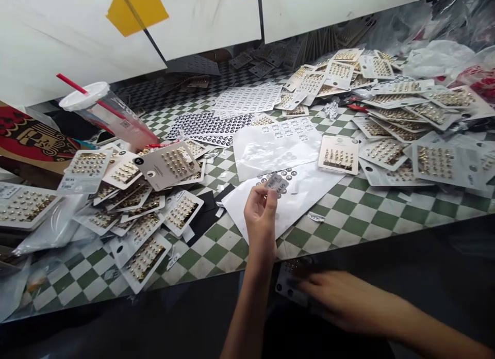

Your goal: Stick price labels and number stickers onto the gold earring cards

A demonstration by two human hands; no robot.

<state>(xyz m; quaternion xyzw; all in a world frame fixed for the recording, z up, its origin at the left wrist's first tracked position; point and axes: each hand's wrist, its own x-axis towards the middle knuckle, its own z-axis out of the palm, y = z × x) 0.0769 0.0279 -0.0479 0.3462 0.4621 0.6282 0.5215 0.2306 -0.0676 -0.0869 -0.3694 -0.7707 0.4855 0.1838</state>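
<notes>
Between the thumb and fingers of my left hand (260, 214) is a small price sticker (279, 184) with "4.00" on it, raised over the white sticker sheets. Below the table's front edge, my right hand (344, 297) reaches over a card of earrings (285, 287). Its fingertips are smeared by motion, so I cannot tell whether they grip the card. Under my left hand lies a white sheet with round stickers (309, 194). Behind it is a sheet of price stickers (263, 147). A single earring card (339, 155) lies to the right of these sheets.
Piles of earring cards lie at the left (145, 256) and right (394, 127) of the green-checked table (358, 222). A lidded plastic cup (112, 114) with a red straw stands at the back left. White panels (209, 18) overhang the back. Clear plastic bags (441, 60) lie back right.
</notes>
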